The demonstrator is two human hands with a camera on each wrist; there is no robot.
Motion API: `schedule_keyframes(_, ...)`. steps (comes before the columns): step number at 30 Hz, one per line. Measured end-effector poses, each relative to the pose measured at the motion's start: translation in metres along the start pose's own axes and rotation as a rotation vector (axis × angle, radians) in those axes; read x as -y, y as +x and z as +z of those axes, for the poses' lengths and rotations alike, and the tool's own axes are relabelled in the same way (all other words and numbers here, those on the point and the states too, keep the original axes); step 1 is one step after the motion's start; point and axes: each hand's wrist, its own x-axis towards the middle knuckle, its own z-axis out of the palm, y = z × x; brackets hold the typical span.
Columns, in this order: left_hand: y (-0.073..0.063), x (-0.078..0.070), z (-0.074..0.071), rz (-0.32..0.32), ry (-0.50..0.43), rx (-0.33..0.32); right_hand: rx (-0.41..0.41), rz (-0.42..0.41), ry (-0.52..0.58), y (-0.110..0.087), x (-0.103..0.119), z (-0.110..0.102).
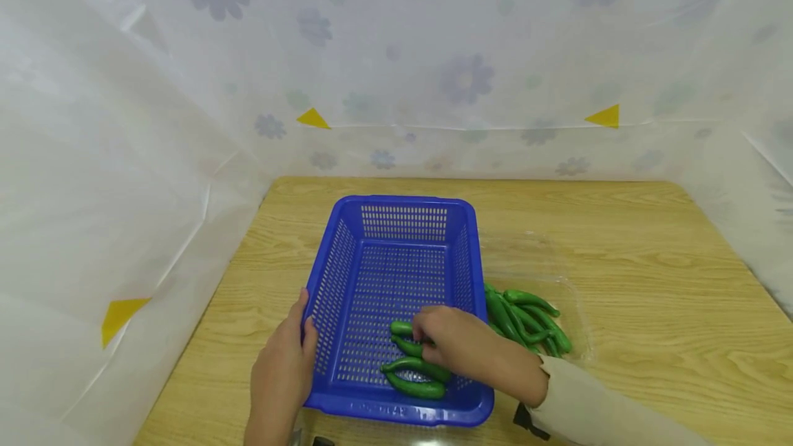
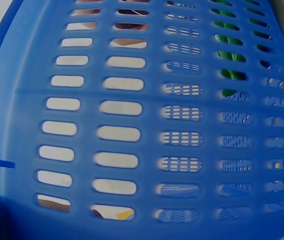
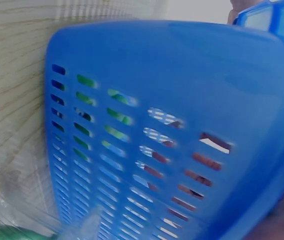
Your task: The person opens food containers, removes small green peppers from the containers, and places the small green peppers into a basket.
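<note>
Blue basket (image 1: 403,274) sits on the wood-grain worktop (image 1: 657,281), slotted walls all round. Both hands are on the job. Left hand (image 1: 281,363) pinches the basket's left rim, thumb on the near part of that side. Right hand (image 1: 455,337) is inside the basket, near right corner, fingers bent down over the upper two of four green peppers (image 1: 416,365). Fingertips are tucked from where I stand, so can't tell if it's pinching one or just touching. The lower two lie nearer the basket's front wall.

Right of the basket: a clear tray (image 1: 579,322) with a heap of peppers (image 1: 523,322), more clear plastic (image 1: 514,253) behind it. Floral sheet (image 1: 421,102) hangs beyond the basket. From both wrists, mostly basket wall, green showing through slots.
</note>
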Motion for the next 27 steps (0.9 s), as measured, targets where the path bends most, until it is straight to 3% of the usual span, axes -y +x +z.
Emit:
schedule_keyframes(7,0.0,0.0,0.0,0.003,0.005,-0.007,-0.057,0.002,-0.009,-0.007,0.007,-0.014)
schedule_keyframes(16,0.0,-0.001,-0.001,-0.006,0.005,0.01,-0.111,0.091,0.024,-0.026,0.011,-0.036)
schedule_keyframes(27,0.0,-0.001,-0.002,-0.013,0.006,0.023,-0.234,0.201,-0.003,-0.051,-0.014,-0.052)
